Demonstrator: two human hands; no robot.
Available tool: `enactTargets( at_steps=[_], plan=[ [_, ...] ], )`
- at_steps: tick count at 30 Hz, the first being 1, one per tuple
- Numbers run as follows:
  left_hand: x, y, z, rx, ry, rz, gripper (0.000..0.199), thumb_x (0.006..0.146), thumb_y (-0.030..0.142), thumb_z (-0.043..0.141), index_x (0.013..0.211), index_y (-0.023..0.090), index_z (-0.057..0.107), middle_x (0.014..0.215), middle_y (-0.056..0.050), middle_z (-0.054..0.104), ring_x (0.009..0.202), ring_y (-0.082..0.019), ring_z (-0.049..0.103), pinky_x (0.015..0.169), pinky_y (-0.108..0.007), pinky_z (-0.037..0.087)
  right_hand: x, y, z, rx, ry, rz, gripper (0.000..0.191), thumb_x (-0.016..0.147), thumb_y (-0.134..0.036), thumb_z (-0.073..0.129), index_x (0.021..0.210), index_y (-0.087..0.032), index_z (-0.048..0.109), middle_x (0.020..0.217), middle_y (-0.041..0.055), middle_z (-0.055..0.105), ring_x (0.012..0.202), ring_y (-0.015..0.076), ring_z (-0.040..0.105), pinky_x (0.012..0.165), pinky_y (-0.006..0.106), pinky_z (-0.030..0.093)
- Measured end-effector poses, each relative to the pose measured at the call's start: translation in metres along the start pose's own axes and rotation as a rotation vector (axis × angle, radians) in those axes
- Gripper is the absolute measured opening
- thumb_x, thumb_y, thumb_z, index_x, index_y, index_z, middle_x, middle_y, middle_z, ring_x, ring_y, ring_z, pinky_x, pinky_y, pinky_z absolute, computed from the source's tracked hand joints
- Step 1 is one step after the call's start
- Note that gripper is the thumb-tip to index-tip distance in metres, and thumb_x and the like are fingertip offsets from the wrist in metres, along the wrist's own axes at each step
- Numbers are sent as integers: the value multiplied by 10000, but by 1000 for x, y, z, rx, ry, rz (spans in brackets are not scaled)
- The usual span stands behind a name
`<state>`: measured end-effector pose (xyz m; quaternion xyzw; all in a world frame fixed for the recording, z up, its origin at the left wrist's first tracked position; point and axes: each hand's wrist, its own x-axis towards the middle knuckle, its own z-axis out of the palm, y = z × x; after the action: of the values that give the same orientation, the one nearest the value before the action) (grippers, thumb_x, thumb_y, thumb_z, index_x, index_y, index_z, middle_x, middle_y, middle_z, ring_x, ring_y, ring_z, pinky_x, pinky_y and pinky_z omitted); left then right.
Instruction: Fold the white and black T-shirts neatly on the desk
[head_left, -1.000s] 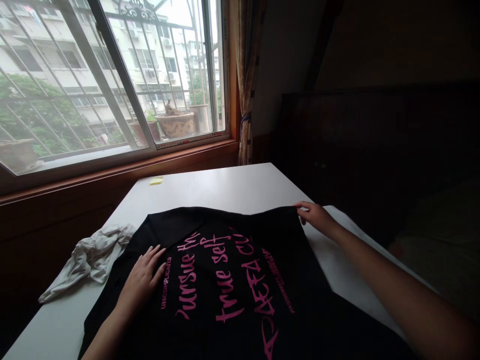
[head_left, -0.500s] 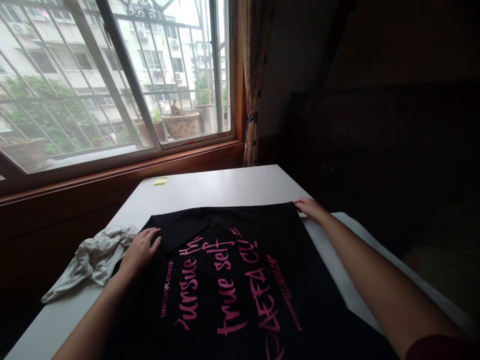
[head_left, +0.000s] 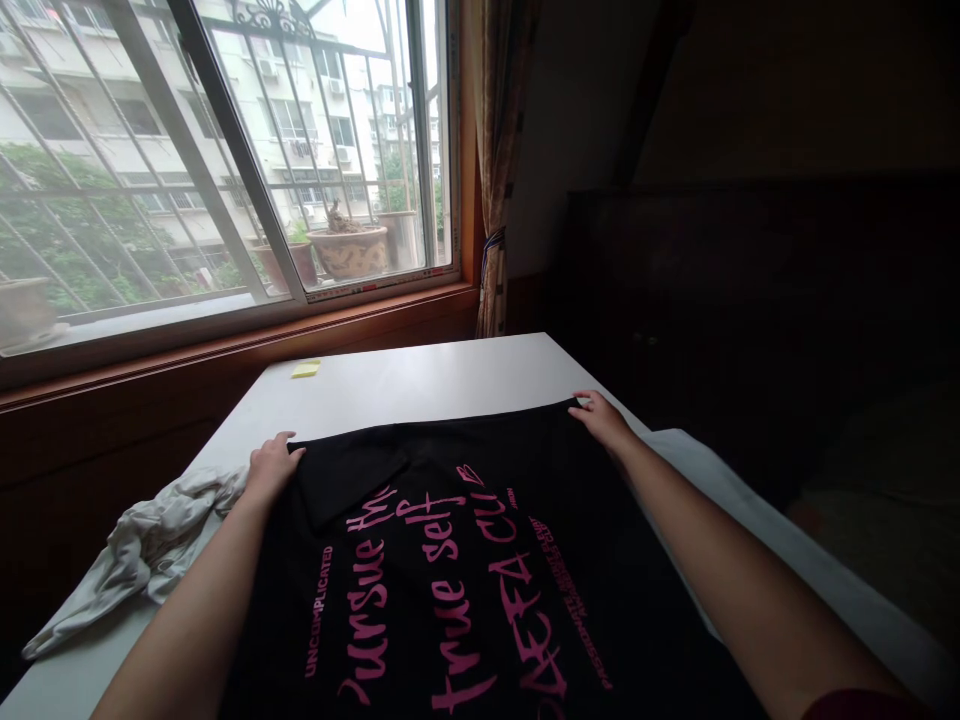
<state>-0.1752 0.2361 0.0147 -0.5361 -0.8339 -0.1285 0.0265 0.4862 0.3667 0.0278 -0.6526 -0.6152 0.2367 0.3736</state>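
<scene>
A black T-shirt [head_left: 442, 460] with pink lettering is spread over the white table, its far edge running between my two hands. My left hand [head_left: 271, 470] pinches the far left corner of the shirt between thumb and fingers. At the far right corner, my right hand [head_left: 602, 420] grips the cloth with its fingertips. A part that looks like a sleeve lies folded inward near the left corner. The shirt's near end runs out of view at the bottom. Just left of my left forearm lies a crumpled whitish cloth [head_left: 142, 545].
The white table [head_left: 450, 380] reaches toward a barred window [head_left: 337, 150] with potted plants outside. A yellow sticky note [head_left: 306, 369] lies at its far left. Pale cloth or covering [head_left: 694, 460] shows beyond my right arm. A tied curtain [head_left: 493, 270] hangs beside the window.
My left hand has moved from lying on the shirt out to its far left corner and closed there. My right hand keeps hold of the right corner. The view has shifted slightly.
</scene>
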Motion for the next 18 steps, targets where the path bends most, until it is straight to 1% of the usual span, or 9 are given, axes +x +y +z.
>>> enactTargets(
  at_steps=[3, 7, 10, 13, 16, 18],
  plan=[
    [8, -5, -3, -31, 14, 4, 404, 912, 341, 533, 1244, 149, 659, 1219, -153, 727, 1165, -297, 666, 1002, -382, 501, 16, -7, 0, -49, 36, -21, 381, 846, -343, 687, 1220, -285, 645, 917, 22, 718, 810, 225, 675, 733, 329, 534],
    [12, -8, 0, -50, 64, 11, 355, 912, 349, 529, 1180, 177, 686, 1172, -125, 736, 1111, -276, 681, 940, -356, 529, 37, -18, 2, -126, 66, -33, 388, 859, -336, 677, 1238, -254, 646, 985, 50, 696, 833, 223, 652, 754, 326, 507],
    [9, -7, 8, -38, 97, 42, 332, 907, 343, 528, 1135, 180, 706, 1115, -129, 737, 1091, -289, 674, 972, -392, 515, 48, -26, 6, -178, 65, -33, 396, 875, -324, 665, 1265, -256, 640, 1038, 62, 685, 875, 228, 646, 785, 329, 496],
    [3, -4, 14, -17, 147, 64, 352, 924, 338, 491, 1128, 156, 714, 1081, -163, 718, 1092, -329, 653, 1020, -476, 483, 51, -30, 9, -215, 39, -25, 432, 888, -324, 660, 1314, -271, 617, 1070, 68, 687, 916, 241, 645, 804, 333, 496],
    [-4, -1, 14, -7, 210, 98, 409, 939, 325, 456, 1210, 124, 688, 1156, -202, 679, 1170, -364, 607, 1045, -539, 458, 45, -27, 11, -225, -18, -4, 503, 899, -350, 660, 1388, -271, 568, 1073, 74, 703, 920, 243, 657, 803, 330, 505],
    [-9, 3, 11, -9, 237, 149, 436, 946, 322, 446, 1263, 118, 664, 1249, -209, 645, 1239, -366, 568, 1083, -543, 434, 39, -21, 9, -219, -66, 26, 579, 900, -406, 670, 1440, -262, 518, 1070, 82, 715, 899, 245, 671, 784, 331, 517]
  ],
)
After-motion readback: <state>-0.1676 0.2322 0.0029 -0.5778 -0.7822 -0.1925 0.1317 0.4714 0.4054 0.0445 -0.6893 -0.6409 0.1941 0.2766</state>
